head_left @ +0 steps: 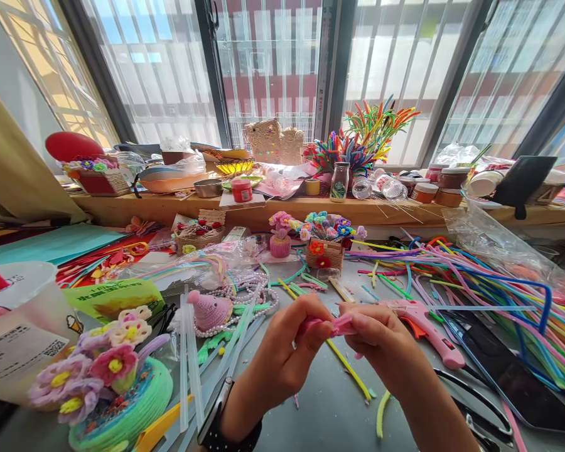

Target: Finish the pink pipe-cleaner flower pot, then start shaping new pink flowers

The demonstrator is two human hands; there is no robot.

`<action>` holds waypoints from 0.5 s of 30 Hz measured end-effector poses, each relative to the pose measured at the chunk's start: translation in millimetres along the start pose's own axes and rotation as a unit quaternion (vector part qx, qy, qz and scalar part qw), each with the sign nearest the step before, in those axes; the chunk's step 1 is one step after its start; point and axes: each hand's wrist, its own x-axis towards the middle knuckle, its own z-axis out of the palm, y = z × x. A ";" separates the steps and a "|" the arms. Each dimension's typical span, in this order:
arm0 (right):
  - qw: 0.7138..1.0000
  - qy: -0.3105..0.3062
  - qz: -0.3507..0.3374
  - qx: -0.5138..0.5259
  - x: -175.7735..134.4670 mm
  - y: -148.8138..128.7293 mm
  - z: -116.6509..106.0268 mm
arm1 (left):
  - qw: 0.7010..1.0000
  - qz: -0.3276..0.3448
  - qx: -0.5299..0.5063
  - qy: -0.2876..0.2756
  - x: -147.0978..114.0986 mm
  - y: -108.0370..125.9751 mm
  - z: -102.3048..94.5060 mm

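Observation:
A short pink pipe cleaner point(343, 324), bent and fuzzy, is pinched between both hands above the middle of the grey table. My left hand point(287, 355) has its thumb and fingers closed on one end, with more pink showing inside the fingers. My right hand point(381, 339) grips the other end between thumb and forefinger; its remaining fingers are partly hidden. Beneath the hands lies a yellow pipe cleaner point(348, 369). A pink glue gun point(433, 333) rests just right of my right hand. Left of my left hand sits a pink crocheted figure point(211, 312) among bead strings.
Clear glue sticks point(191, 358) and a green base with fuzzy flowers point(122, 402) lie at left, by a drink cup point(23, 333). Scissors point(475, 402), a dark phone point(518, 370) and a heap of pipe cleaners point(489, 276) fill the right. Jars point(339, 182) line the windowsill.

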 end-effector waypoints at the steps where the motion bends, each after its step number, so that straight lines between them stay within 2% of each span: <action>1: 1.000 -0.002 0.015 0.025 0.5 0.6 0.6 | 1.000 0.001 -0.008 -0.002 0.2 0.9 0.0; 5: 0.995 -0.008 0.058 0.080 1.7 3.1 2.6 | 1.000 0.007 -0.021 -0.005 0.9 4.4 0.2; 9: 0.994 -0.004 0.076 0.082 1.4 4.2 1.4 | 1.000 0.006 0.001 -0.020 1.0 6.5 1.7; 15: 0.996 -0.033 0.062 0.046 -0.3 2.6 -3.4 | 0.999 -0.004 0.025 -0.040 2.6 8.7 1.6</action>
